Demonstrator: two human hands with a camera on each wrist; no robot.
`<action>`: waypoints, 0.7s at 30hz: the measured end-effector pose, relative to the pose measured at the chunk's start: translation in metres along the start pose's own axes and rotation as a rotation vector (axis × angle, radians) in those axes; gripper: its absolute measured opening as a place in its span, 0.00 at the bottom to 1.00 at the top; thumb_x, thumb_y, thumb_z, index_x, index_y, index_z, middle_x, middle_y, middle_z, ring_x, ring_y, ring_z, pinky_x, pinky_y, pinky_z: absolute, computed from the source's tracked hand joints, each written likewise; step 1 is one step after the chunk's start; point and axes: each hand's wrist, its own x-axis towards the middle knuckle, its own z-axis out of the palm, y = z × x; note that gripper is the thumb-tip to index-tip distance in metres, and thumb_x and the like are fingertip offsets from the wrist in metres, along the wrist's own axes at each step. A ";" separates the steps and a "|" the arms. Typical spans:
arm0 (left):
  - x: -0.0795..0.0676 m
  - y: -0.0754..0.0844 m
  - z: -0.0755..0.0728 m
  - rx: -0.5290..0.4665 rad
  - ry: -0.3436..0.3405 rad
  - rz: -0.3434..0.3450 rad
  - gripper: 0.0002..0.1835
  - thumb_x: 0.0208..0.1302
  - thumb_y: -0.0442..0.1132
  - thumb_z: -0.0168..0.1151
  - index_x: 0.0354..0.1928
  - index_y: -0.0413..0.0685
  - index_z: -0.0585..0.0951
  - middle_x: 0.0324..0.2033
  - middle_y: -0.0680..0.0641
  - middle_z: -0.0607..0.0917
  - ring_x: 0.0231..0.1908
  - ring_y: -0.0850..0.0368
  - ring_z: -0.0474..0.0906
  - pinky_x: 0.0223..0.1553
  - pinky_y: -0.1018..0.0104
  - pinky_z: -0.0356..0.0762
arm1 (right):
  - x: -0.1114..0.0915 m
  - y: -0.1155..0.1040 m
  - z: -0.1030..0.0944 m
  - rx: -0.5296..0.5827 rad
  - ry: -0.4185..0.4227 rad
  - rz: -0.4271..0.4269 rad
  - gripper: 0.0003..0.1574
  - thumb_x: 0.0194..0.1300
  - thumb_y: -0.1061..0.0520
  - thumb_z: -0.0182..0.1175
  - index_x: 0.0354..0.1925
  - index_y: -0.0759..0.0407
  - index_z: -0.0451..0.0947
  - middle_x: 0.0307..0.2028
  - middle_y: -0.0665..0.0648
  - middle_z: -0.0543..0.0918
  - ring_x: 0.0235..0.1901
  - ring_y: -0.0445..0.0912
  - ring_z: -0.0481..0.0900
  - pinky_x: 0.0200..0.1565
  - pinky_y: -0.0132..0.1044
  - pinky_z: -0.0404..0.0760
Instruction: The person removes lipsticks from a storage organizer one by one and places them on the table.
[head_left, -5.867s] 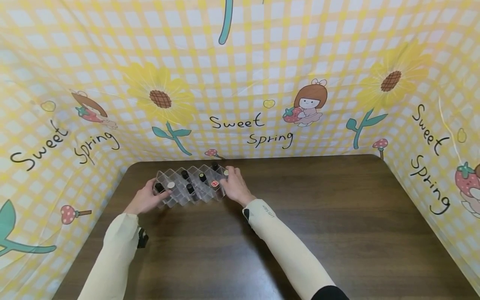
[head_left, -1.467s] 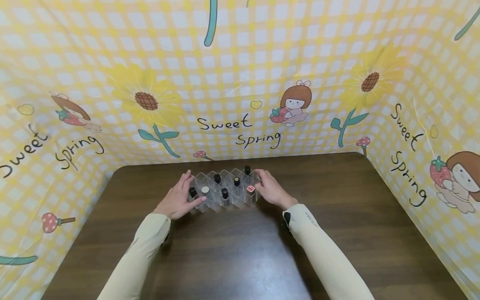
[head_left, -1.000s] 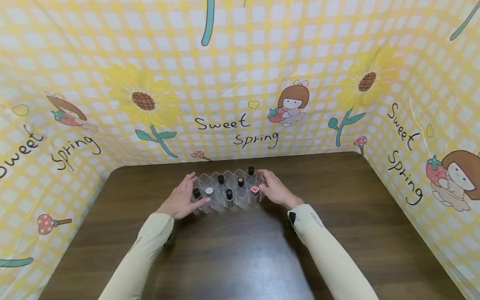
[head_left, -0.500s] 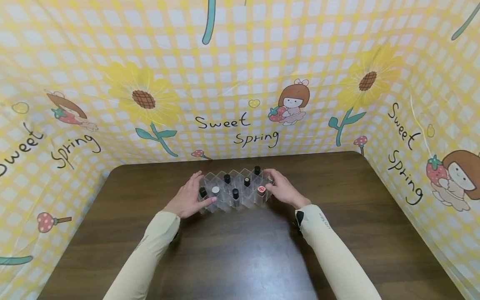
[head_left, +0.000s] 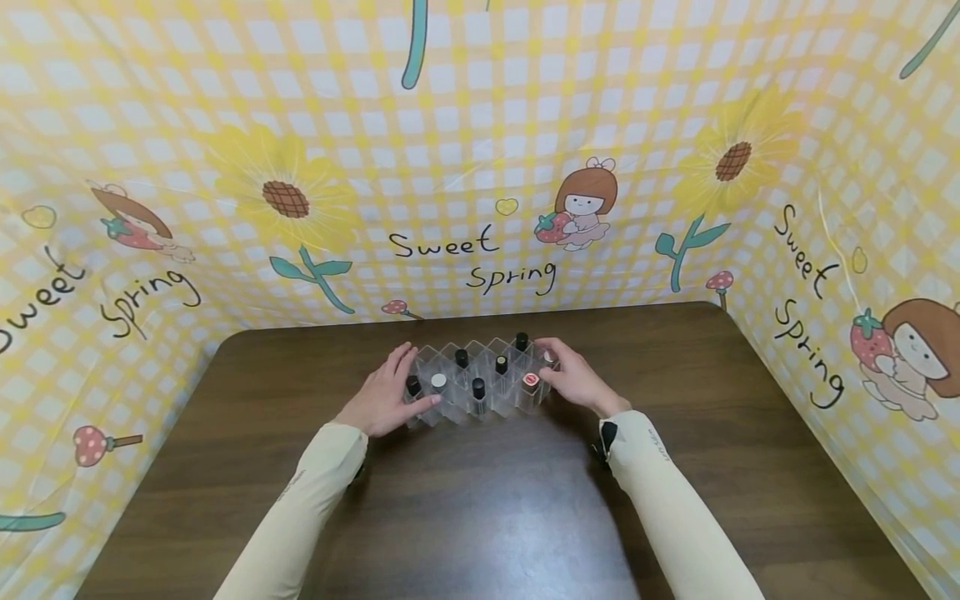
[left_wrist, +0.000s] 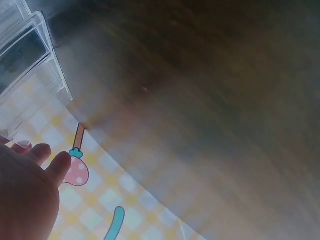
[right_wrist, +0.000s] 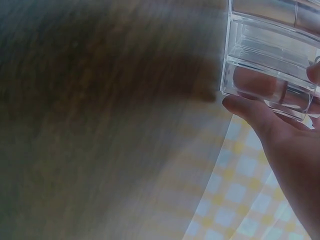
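The left hand [head_left: 382,402] grips the left end of the clear organizer [head_left: 504,400], thumb along its front. Inside the organizer, left to right, are a black-capped tube [head_left: 412,385], a white-capped tube [head_left: 438,382], four more black-capped ones and a red-topped tube [head_left: 531,381] near its right end — which the right hand [head_left: 579,379] grips. The table [head_left: 480,517] lies beneath the organizer, the checked cloth [head_left: 465,183] behind.
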 end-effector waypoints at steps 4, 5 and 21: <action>0.002 0.001 0.002 -0.001 -0.003 0.001 0.57 0.56 0.79 0.46 0.76 0.46 0.48 0.76 0.42 0.46 0.72 0.39 0.53 0.69 0.37 0.55 | -0.001 0.002 -0.001 0.008 0.009 -0.003 0.33 0.66 0.63 0.54 0.67 0.61 0.62 0.62 0.66 0.72 0.57 0.58 0.72 0.57 0.53 0.73; 0.003 0.001 0.002 0.001 -0.003 0.003 0.57 0.56 0.79 0.45 0.76 0.46 0.48 0.76 0.42 0.46 0.72 0.39 0.53 0.69 0.37 0.55 | -0.001 0.003 -0.002 0.006 0.011 -0.006 0.33 0.65 0.63 0.54 0.67 0.62 0.62 0.62 0.66 0.72 0.57 0.58 0.72 0.57 0.53 0.73; 0.004 0.007 0.005 -0.032 -0.002 0.037 0.57 0.57 0.78 0.45 0.76 0.46 0.46 0.76 0.42 0.46 0.72 0.39 0.54 0.67 0.37 0.57 | -0.006 0.008 -0.007 0.011 0.012 0.001 0.33 0.63 0.63 0.53 0.67 0.62 0.62 0.63 0.65 0.71 0.59 0.58 0.71 0.58 0.54 0.71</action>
